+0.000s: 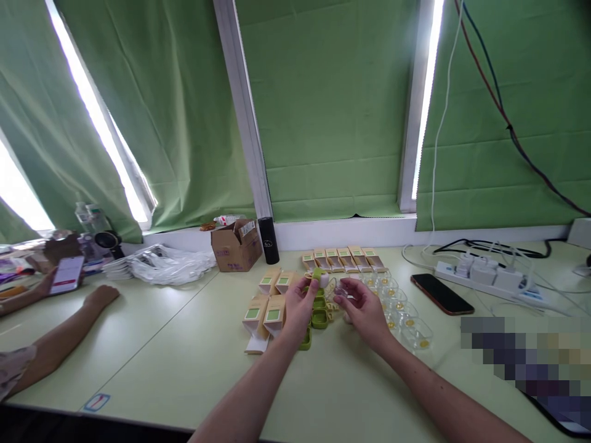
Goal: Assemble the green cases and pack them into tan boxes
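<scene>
My left hand pinches a small green piece with a white part between thumb and fingers. Close to it, my right hand is closed on a clear plastic cover. Below the hands lie several small green trays, partly hidden by my left hand. Right of my right hand stand rows of clear plastic cases with gold-coloured round spots. To the left are several folded card boxes with green labels, and a row of similar card boxes sits behind.
A phone and a power strip with cables lie at right. A cardboard box, a black cylinder and plastic bags stand behind left. At far left, another person's hand holds a phone.
</scene>
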